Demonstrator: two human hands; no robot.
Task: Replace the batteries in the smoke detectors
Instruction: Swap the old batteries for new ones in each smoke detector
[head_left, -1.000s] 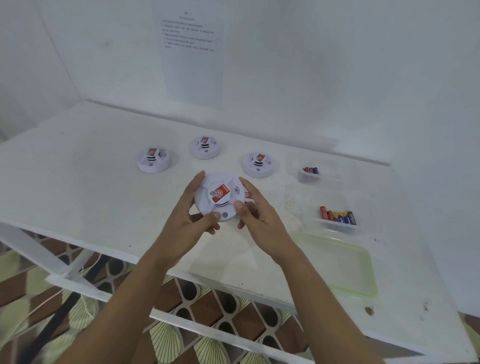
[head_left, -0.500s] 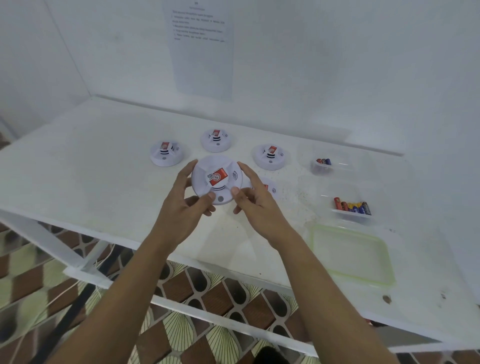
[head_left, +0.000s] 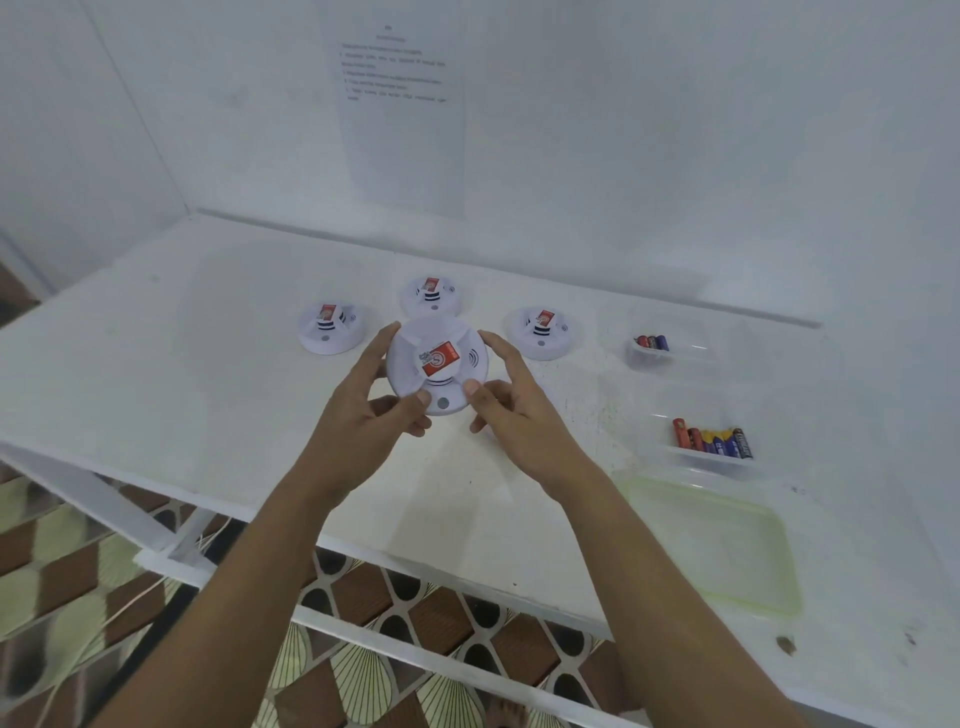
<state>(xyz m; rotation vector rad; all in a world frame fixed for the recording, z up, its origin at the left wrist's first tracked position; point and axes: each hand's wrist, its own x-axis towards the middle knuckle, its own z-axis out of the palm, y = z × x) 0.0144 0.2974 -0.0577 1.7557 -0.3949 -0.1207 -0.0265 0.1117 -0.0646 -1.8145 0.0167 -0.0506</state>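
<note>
A round white smoke detector (head_left: 439, 364) with a red label on its raised middle is held above the table, tilted toward me. My left hand (head_left: 371, 410) grips its left rim, thumb near the grey button. My right hand (head_left: 511, 410) grips the right rim with thumb and fingers. Three more white detectors stand on the table behind: one at the left (head_left: 328, 328), one in the middle (head_left: 431, 293), one at the right (head_left: 543, 332). Several batteries (head_left: 711, 439) lie in a clear tray (head_left: 701, 457) on the right; a few more batteries (head_left: 652, 342) lie in a second clear tray (head_left: 675, 353) behind it.
A pale green lid or shallow tray (head_left: 722, 551) lies near the front right of the white table (head_left: 208, 364). A printed sheet (head_left: 400, 114) hangs on the back wall. Walls close the table at the left and back. Patterned floor shows below the table's front edge.
Both hands have lifted the detector a little farther up and away, and it has turned slightly in the grip. The camera view has shifted too.
</note>
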